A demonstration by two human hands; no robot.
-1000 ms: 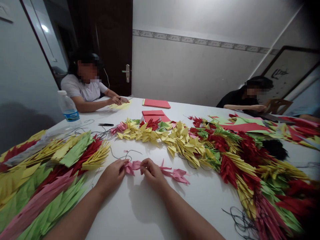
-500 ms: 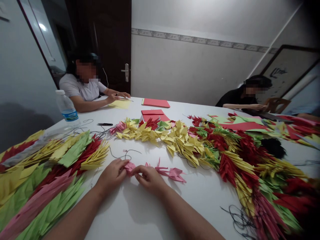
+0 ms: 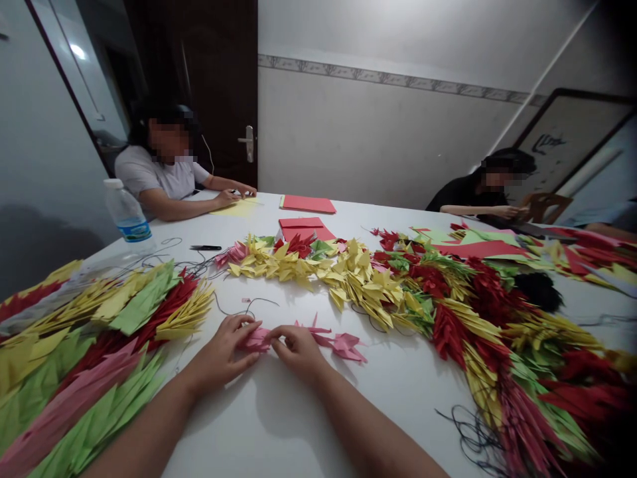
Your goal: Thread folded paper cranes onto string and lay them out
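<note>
Between my two hands, just above the white table (image 3: 239,425), is a pink folded-paper piece (image 3: 256,340). My left hand (image 3: 223,352) grips it from the left, thumb below and fingers above. The fingertips of my right hand (image 3: 293,352) pinch its right end. Past my right hand lie more pink origami cranes (image 3: 346,346), their wings and points sticking up. A dark thread (image 3: 263,302) curls on the table just beyond my left fingers.
Stacks of folded paper (image 3: 114,372) fill the left side. A long garland of yellow, red and green paper cranes (image 3: 368,279) curves to the right. Black tweezers (image 3: 206,247), a water bottle (image 3: 130,216) and red paper (image 3: 308,204) stand farther back. Two people (image 3: 164,159) sit across.
My left hand has opened its grip slightly, its thumb shifting right beneath the pink paper. More of the paper shows between my hands. The whole view has shifted slightly.
</note>
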